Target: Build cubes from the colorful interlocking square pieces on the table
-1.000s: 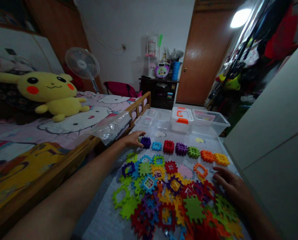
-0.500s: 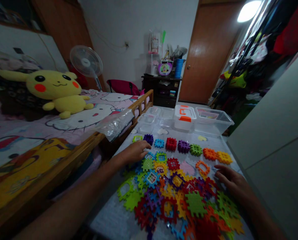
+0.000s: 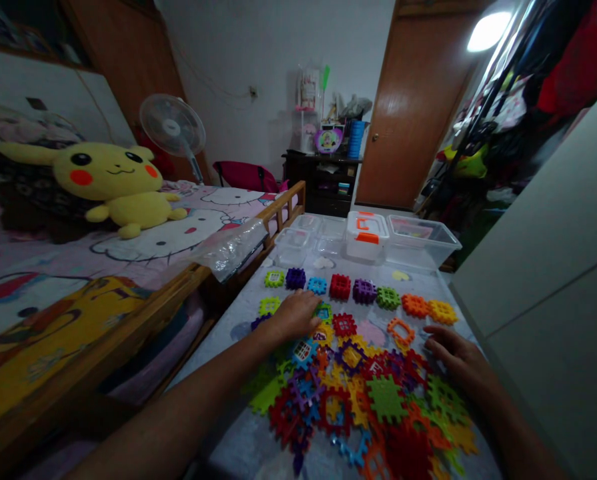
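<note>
My left hand (image 3: 301, 315) is over the upper left of a heap of plastic interlocking tiles, its fingers bent but apart. Its fingertips are beside a green-framed tile (image 3: 323, 311); the hand hides whatever lies beneath. Just beyond the hand is a blue tile stack (image 3: 317, 286), in a row with a purple stack (image 3: 295, 279) and a red stack (image 3: 340, 287). My right hand (image 3: 455, 353) rests at the heap's right side with loosely spread fingers, holding nothing. Left of its fingertips lies an orange tile frame (image 3: 401, 331).
Behind the row stand an orange-latched lidded box (image 3: 367, 235) and an open clear bin (image 3: 421, 240). A wooden bed rail (image 3: 188, 283) runs along the table's left. A pale cabinet (image 3: 538, 267) borders the right side. A plush toy (image 3: 121, 180) sits on the bed.
My left hand has moved right and slightly nearer, away from the row's left end, uncovering a green tile and a dark purple one. My right hand has hardly moved.
</note>
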Tool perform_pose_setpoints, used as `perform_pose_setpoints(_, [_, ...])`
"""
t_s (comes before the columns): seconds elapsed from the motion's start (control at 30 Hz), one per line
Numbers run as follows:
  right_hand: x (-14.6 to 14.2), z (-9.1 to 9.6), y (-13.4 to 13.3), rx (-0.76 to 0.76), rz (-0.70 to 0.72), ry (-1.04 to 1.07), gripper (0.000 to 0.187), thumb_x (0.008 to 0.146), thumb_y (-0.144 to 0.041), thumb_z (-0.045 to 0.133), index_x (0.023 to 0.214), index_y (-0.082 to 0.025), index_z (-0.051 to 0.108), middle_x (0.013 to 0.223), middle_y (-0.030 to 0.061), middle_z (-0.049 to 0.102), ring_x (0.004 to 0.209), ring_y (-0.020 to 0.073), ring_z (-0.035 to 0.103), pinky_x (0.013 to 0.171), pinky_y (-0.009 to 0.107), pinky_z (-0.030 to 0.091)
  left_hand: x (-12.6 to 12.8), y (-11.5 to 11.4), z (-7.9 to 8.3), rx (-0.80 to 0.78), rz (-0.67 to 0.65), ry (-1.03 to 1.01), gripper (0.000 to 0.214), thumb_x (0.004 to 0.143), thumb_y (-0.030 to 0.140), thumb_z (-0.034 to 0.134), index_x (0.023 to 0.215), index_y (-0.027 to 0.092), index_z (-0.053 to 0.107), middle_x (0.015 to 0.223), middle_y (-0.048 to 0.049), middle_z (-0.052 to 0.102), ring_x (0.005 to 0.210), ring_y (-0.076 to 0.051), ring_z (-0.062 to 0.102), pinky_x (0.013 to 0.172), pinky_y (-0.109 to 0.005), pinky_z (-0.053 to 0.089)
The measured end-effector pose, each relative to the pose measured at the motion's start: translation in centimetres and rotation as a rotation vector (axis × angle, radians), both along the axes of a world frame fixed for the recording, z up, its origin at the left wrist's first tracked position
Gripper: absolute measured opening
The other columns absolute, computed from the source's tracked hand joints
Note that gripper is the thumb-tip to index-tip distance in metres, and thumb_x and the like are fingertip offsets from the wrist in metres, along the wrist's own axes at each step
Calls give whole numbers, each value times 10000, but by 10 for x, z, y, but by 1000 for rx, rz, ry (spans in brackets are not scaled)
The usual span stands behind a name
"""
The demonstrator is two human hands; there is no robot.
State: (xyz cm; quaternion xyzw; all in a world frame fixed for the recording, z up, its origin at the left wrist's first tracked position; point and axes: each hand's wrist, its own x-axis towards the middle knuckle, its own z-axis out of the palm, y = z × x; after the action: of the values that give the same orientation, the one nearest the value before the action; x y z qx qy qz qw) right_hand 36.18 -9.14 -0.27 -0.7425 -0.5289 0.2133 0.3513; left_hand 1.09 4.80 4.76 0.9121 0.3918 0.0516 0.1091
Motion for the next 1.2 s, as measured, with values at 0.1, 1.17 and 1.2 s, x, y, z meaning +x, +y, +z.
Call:
perform_pose_setpoints(0.1, [0, 1, 0, 7, -1, -2, 421, 729, -520, 613, 995, -212, 724, 931, 73, 767, 822, 254, 708, 692, 321, 553, 7, 5, -2, -54, 40, -35, 400, 738, 245, 681, 1127, 171, 626, 1137, -123, 659, 1087, -300, 587, 945, -398, 451])
perform_pose_setpoints(1.17, [-5, 11, 1, -8, -1, -20, 437, 702, -538, 601, 947, -203, 735, 841, 60, 762, 678, 222, 684, 600, 285, 535, 25, -17, 2, -148, -98, -46, 521, 694, 418, 778, 1136, 174, 648, 1134, -103, 632, 1082, -279, 568, 921, -358, 450])
perform_pose_setpoints(1.2, [-5, 11, 1, -8, 0, -20, 439, 700, -539, 602, 947, -202, 736, 843, 61, 763, 674, 221, 682, 595, 285, 535, 26, -17, 2, -132, -109, -39, 510, 686, 428, 780, 1116, 181, 663, 1112, -97, 636, 1065, -277, 573, 912, -359, 453])
